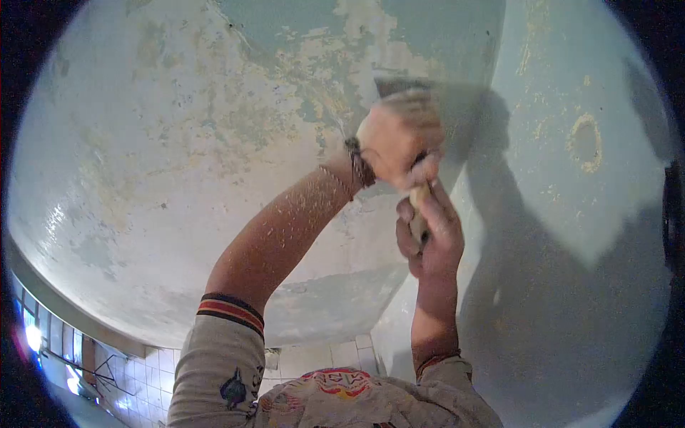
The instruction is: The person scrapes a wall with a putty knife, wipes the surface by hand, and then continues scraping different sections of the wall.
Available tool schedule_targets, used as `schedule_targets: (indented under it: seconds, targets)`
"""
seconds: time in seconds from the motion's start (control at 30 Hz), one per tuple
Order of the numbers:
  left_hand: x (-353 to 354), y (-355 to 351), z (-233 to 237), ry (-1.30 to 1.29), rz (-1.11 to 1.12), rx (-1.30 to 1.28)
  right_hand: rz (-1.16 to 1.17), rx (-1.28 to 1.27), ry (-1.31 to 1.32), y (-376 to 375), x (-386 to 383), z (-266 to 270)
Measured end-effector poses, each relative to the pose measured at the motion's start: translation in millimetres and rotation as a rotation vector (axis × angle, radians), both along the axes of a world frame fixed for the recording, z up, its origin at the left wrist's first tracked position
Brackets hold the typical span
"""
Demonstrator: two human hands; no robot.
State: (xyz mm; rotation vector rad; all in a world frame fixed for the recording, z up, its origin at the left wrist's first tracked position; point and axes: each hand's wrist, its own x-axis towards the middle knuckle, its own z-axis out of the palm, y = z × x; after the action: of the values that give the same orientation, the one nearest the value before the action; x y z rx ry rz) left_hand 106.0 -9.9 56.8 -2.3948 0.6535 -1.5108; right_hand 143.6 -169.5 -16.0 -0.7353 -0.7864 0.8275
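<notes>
- Nearest me, the grey, printed short-sleeved shirt sits square below the work; that stance suits an even push from both arms, I'd judge.
- The bare left forearm slants up and inward, pale flecks showing over it; with grit like that about, the face is better held out of the line of fall.
- The right forearm stands almost upright, its hand lower than the other, fingers closed around a pale, slim handle.
- The left hand, a dark cord bracelet at its wrist, is bent over the upper part of the tool; its grip looks closed there, though blur hides the exact finger placing.
- Above the knuckles, the broad, dark, flat-bladed scraper lies at the wall, close to the corner. I'd want its edge flat and at a shallow angle, upper hand pressing, lower hand steering, so no corner gouges; whether it truly touches, I can't tell.
- The pale green, patchy, flaking wall offers loose paint edges, the easiest places to get under with short, overlapping strokes.
- Beside it, the smoother green side wall meets it at the corner, where a lighter touch serves best.
</notes>
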Motion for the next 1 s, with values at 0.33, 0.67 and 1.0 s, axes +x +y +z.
schedule_targets:
  seconds: [0.33, 0.67, 1.0]
  targets:
    - [-4, 3, 12, 0.029, 0.084, -0.011, -0.035, 0.036, -0.07, 13, 5, 2]
    - [0, 6, -9, 0.021, -0.033, -0.062, -0.069, 0.035, 0.004, 10, -10, -15]
    - [0, 6, -33, -0.021, -0.094, -0.058, -0.119, -0.063, -0.01, 5, -20, -30]
